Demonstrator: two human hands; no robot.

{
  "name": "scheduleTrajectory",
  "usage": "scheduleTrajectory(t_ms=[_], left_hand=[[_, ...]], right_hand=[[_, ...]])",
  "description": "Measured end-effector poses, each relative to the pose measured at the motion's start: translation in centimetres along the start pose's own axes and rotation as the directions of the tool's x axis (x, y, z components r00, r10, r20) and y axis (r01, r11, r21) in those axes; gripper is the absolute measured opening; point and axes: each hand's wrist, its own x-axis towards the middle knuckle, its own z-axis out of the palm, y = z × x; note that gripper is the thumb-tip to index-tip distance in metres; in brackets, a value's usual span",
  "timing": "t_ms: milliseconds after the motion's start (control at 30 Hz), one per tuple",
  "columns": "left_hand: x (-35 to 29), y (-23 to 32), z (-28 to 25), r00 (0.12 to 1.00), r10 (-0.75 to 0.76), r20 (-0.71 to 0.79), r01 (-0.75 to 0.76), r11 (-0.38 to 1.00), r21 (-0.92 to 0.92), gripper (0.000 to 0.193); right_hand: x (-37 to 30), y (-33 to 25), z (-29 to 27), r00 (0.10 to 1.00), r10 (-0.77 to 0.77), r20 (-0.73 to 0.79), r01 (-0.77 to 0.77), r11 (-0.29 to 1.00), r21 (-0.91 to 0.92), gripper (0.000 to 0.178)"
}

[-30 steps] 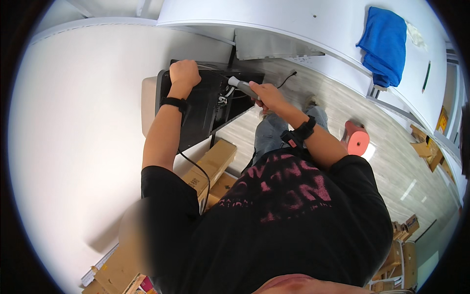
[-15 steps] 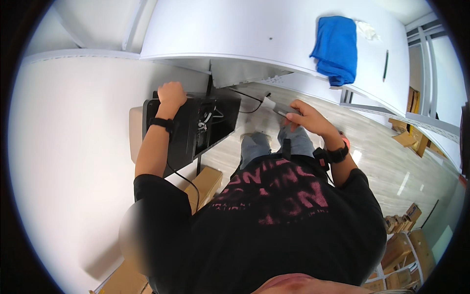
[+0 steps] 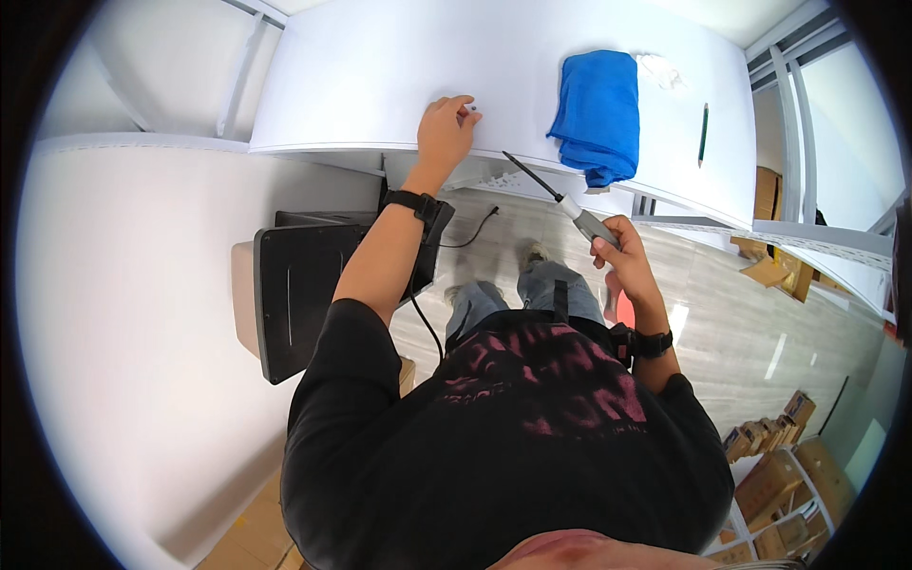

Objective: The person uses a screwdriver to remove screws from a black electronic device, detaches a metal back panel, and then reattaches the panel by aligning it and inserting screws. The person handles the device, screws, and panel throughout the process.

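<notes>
My left hand (image 3: 446, 133) reaches over the white table, near its front edge. Its index finger and thumb curl in a pinch around a small dark piece (image 3: 472, 109), perhaps a screw; its exact shape is too small to tell. Off the table's front edge, my right hand (image 3: 622, 249) grips a screwdriver (image 3: 587, 220) by its grey handle. The dark shaft points up and left, its tip near the table edge, to the right of my left hand. Below my left forearm stands a black computer case (image 3: 313, 294), partly hidden by that arm.
A folded blue cloth (image 3: 597, 109) lies on the white table (image 3: 361, 76), with crumpled white tissue (image 3: 660, 71) and a dark green pencil (image 3: 704, 135) to its right. A black cable (image 3: 480, 228) hangs under the table. Cardboard boxes (image 3: 769, 475) fill shelves at lower right.
My left hand has left the top of the computer case and moved up to the small piece on the table. My right hand has raised the screwdriver, whose shaft now shows plainly. The view has shifted.
</notes>
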Motion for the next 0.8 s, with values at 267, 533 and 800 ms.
scheduleTrajectory(t_ms=[267, 533, 800], left_hand=[[-0.1, -0.6, 0.8, 0.996, -0.071, -0.057, 0.068, 0.996, -0.05, 0.008], [-9.3, -2.0, -4.9, 0.828, -0.464, 0.314, 0.516, 0.413, -0.751, 0.012], [-23.5, -6.5, -10.8, 0.67, -0.616, 0.413, 0.386, -0.186, -0.904, 0.014]], right_hand=[[0.3, 0.1, -0.6, 0.999, -0.028, 0.018, 0.028, 0.999, 0.016, 0.02], [5.2, 0.6, 3.7, 0.964, 0.028, 0.264, 0.017, 0.986, -0.168, 0.023], [8.1, 3.5, 10.8, 0.839, 0.179, 0.513, 0.001, 0.944, -0.33, 0.031]])
